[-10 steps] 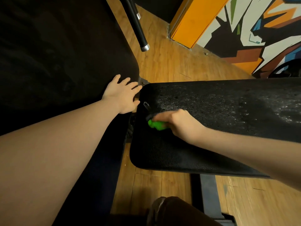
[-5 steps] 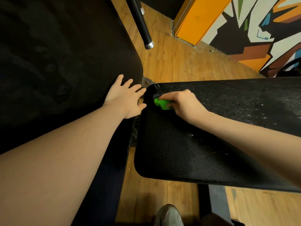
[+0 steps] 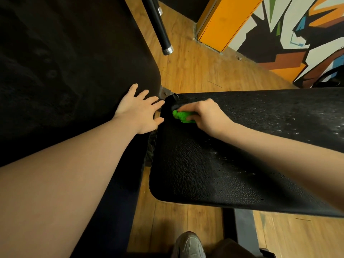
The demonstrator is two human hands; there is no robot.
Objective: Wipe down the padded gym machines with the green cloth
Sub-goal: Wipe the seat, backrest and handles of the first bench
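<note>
Item: green cloth [image 3: 183,116], bunched small, nubbly microfibre. Location: far left corner of the black seat pad [image 3: 214,164], just beside the metal bracket [image 3: 164,93] joining it to the larger back pad [image 3: 74,62].

Right hand [image 3: 202,114]: fingers curled over the cloth, pinching it and pressing it down on the pad; fingertips partly hidden.

Left hand [image 3: 139,110]: fingers spread, flat against the lower edge of the back pad, apparently bracing; holds nothing.

Step in hand, as judged: working the corner seam of the seat pad. Done well, the cloth is opened out for wider contact, drawn along the rounded edge, then swept in overlapping passes toward the right end, where pale specks show.

Materials: seat pad of pebbled black vinyl, rounded corners, slightly glossy, speckled with droplets or dust on its far side. Back pad matte, dark, faintly dimpled. Black bar [image 3: 158,25] with chrome end cap. Wooden plank floor [image 3: 195,71]. Grey shoe [image 3: 189,244] below.
</note>
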